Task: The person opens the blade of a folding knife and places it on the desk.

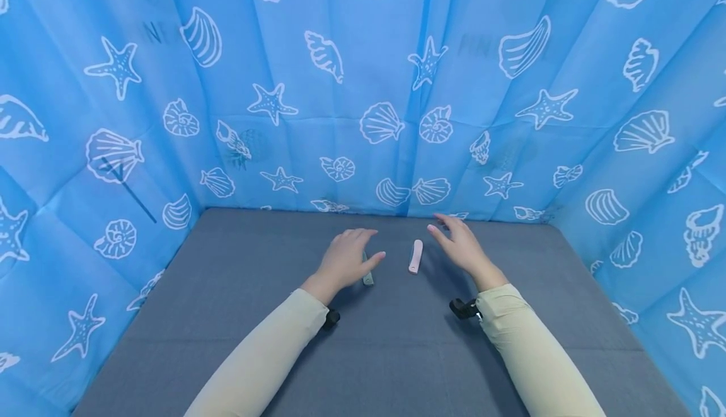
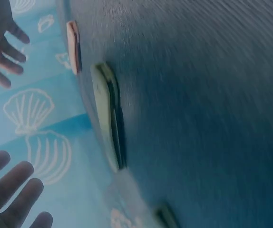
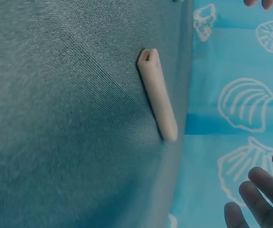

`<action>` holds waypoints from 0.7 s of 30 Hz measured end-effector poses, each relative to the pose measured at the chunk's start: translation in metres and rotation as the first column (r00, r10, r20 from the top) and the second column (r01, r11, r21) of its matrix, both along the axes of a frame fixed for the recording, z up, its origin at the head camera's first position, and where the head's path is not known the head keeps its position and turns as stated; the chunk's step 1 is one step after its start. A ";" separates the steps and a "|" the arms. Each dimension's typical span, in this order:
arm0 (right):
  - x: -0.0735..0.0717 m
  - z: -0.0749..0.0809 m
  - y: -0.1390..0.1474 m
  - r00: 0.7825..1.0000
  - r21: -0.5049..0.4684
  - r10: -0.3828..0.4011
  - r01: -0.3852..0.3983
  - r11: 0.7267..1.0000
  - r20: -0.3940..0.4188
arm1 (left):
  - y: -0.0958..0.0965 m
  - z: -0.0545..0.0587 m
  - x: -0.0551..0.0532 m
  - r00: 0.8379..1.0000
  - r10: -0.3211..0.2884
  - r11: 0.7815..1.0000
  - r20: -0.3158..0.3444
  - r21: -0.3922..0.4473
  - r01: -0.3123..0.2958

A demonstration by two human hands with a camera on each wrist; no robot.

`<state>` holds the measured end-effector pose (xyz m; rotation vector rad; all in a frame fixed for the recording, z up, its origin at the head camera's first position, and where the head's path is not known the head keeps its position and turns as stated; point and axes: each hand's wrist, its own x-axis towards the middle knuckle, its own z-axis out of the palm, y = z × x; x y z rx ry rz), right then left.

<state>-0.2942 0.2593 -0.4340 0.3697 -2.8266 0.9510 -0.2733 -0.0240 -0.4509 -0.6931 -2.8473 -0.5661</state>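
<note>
My left hand (image 1: 347,257) hovers over the table with fingers extended and thumb apart, holding nothing. Partly hidden behind its thumb lies a slim green handle-like object (image 1: 368,277), perhaps a folding knife. To the right of it lies a similar pink one (image 1: 416,257), lengthwise between the hands. In the right wrist view, the pink object (image 3: 158,95) shows a slot at one end. My right hand (image 1: 462,250) is held above the table to the right of the pink object, fingers spread and touching nothing. The left wrist view shows the green object's (image 2: 105,116) long side groove.
A grey cloth-covered table (image 1: 397,366) extends under both arms. Blue curtains (image 1: 351,77) with white shells and starfish enclose its back and sides. At the bottom of the left wrist view is a blurred dark green piece (image 2: 166,217). A black wrist device (image 1: 464,308) sits at the right cuff.
</note>
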 end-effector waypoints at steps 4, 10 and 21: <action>-0.009 -0.004 -0.005 1.000 0.007 -0.001 0.001 1.000 0.029 | 0.013 -0.003 -0.001 0.999 0.014 1.000 0.036 0.001 -0.014; -0.022 -0.012 -0.013 0.997 0.013 -0.013 0.012 1.000 0.072 | 0.033 -0.010 -0.005 0.998 0.044 0.999 0.053 -0.027 -0.042; -0.037 -0.022 -0.014 0.978 0.051 -0.025 0.015 0.999 0.206 | 0.069 -0.019 -0.010 0.991 0.078 0.997 0.110 -0.038 -0.074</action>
